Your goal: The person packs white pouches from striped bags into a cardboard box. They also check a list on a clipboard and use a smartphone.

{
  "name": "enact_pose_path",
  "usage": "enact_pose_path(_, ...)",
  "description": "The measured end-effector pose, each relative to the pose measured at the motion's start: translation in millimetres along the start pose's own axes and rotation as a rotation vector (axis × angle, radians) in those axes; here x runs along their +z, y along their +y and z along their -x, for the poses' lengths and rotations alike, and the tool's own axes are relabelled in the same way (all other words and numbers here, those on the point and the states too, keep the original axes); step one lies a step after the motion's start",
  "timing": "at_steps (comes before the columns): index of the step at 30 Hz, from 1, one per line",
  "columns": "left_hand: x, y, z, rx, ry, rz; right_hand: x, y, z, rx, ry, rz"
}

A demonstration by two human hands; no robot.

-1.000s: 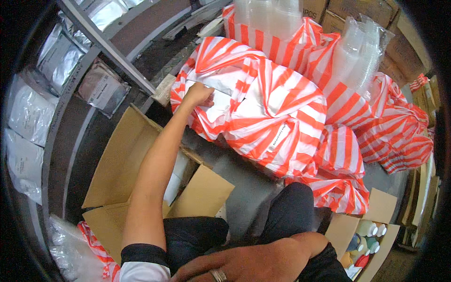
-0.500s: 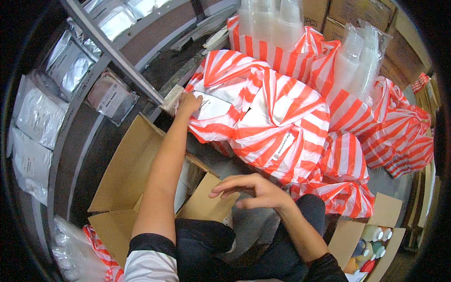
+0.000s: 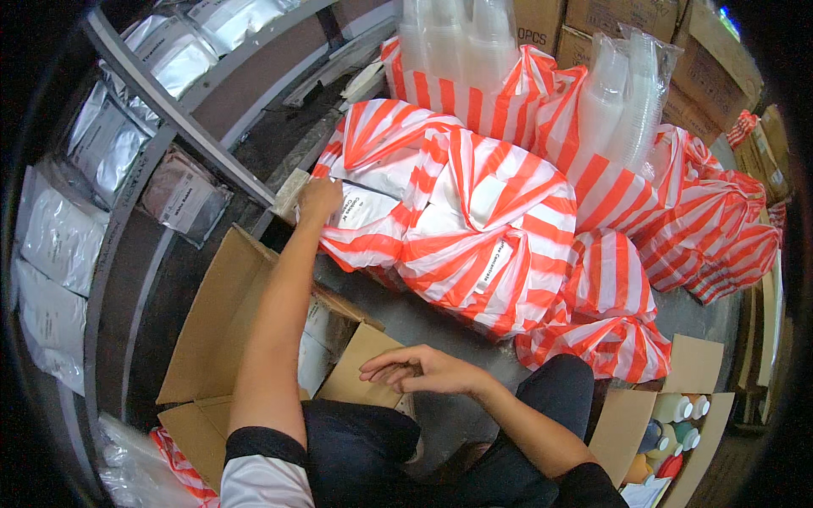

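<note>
My left hand (image 3: 318, 200) is curled at the left edge of a white labelled packet (image 3: 366, 212) inside an open red-and-white striped bag (image 3: 381, 245); its fingertips are partly hidden, so what they grip is unclear. A larger bunched striped bag (image 3: 474, 271) with white packets lies just right of it. Below, my right hand (image 3: 405, 369) hangs open, fingers loosely bent, over the flap of an open cardboard box (image 3: 216, 322) with white packets inside.
Silver pouches (image 3: 63, 229) fill a metal shelf (image 3: 161, 93) on the left. Clear cup stacks (image 3: 618, 110) stand in striped bags behind, with cartons (image 3: 618, 17) at the back. A box of bottles (image 3: 711, 436) sits at lower right, beside my knee (image 3: 559, 385).
My left hand has shifted leftward from inside the bag to the packet's edge. My right hand came up from the bottom edge to over the box flap, then dropped slightly.
</note>
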State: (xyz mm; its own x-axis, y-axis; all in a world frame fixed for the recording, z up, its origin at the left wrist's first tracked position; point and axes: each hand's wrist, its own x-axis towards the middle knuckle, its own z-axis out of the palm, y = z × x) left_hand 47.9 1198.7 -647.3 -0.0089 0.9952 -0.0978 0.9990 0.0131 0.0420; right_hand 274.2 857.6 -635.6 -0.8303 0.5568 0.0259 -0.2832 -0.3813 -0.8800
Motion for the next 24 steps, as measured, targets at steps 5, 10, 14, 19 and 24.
enact_pose_path(5, -3, -20, 4, 0.012, 0.077, 0.134, -2, 12, -8, -0.006, -0.031, -0.028)
enact_pose_path(10, 7, -29, -12, -0.011, -0.023, 0.134, -4, 20, -20, 0.002, -0.06, -0.041)
enact_pose_path(14, 8, -22, -5, 0.05, -0.106, 0.213, -8, 27, -18, -0.004, 0.017, -0.052)
enact_pose_path(19, 11, -33, -8, 0.076, -0.065, 0.358, -8, 40, -31, -0.047, 0.322, 0.212)
enact_pose_path(24, 18, -37, -6, 0.023, 0.107, 0.324, -16, 63, -43, -0.072, 0.474, 0.327)
